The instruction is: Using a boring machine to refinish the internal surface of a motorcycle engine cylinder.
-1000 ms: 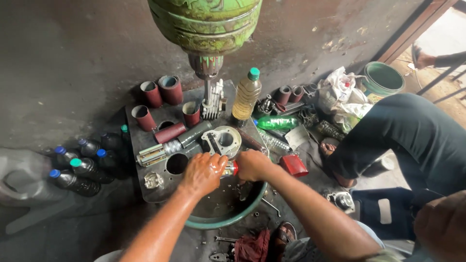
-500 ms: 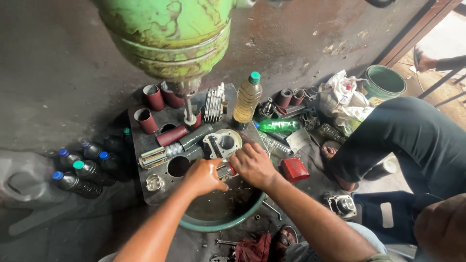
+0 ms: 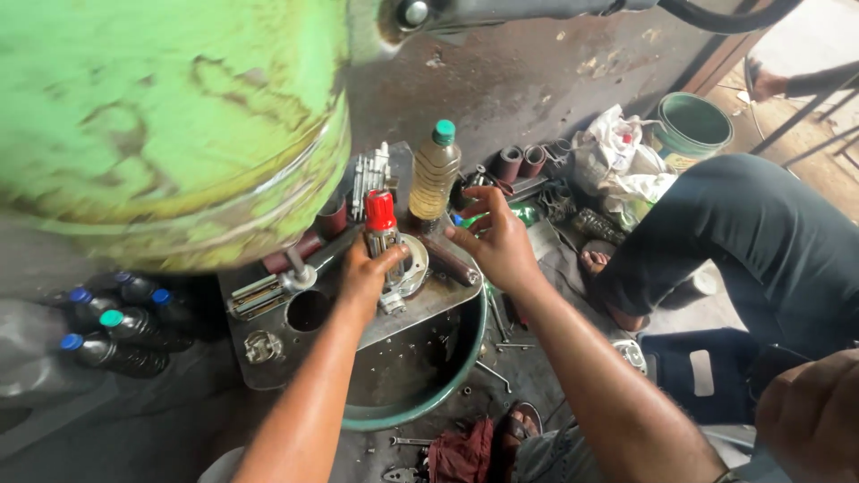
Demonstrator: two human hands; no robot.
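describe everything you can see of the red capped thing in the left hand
The red-capped tool is a narrow metal cylinder with a bright red plastic-looking top, standing upright. The left hand grips its lower part, so the base is hidden. It sits over a round silvery metal part on the greasy grey tray, just left of the oil bottle. The right hand is apart from it.

bottle behind metal plate, basin under plate, dark bottles left

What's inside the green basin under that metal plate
The green basin holds dark greasy residue and a few small bolts. The metal plate hides its far half.
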